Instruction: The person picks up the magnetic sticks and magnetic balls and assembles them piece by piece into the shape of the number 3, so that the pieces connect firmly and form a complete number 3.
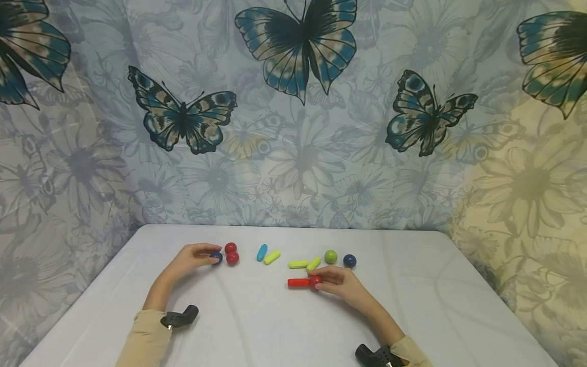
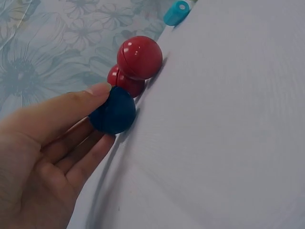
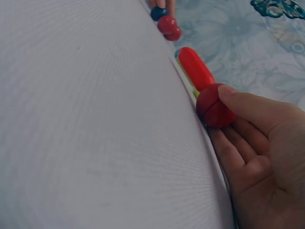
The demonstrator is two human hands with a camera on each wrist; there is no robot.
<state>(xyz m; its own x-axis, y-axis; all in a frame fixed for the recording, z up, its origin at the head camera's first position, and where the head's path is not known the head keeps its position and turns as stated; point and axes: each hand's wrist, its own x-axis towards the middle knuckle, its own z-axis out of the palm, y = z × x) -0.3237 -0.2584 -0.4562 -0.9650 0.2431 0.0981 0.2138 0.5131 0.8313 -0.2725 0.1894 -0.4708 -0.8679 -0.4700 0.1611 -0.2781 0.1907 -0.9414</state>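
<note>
Blue ball (image 1: pixel 216 258): pinched between the left hand's (image 1: pixel 194 255) thumb and fingers, just beside two red balls (image 1: pixel 232 259) toward the left of the white table (image 1: pixel 257 326). Right hand (image 1: pixel 343 285): clamped on a third red ball (image 1: pixel 315 283), at the right end of a red rod (image 1: pixel 298 283). Right wrist view reveals that ball's seam (image 3: pixel 213 107), indiscernible from the head. Only the head view records the green ball (image 1: pixel 330 256) and second blue ball (image 1: pixel 350 261).
</note>
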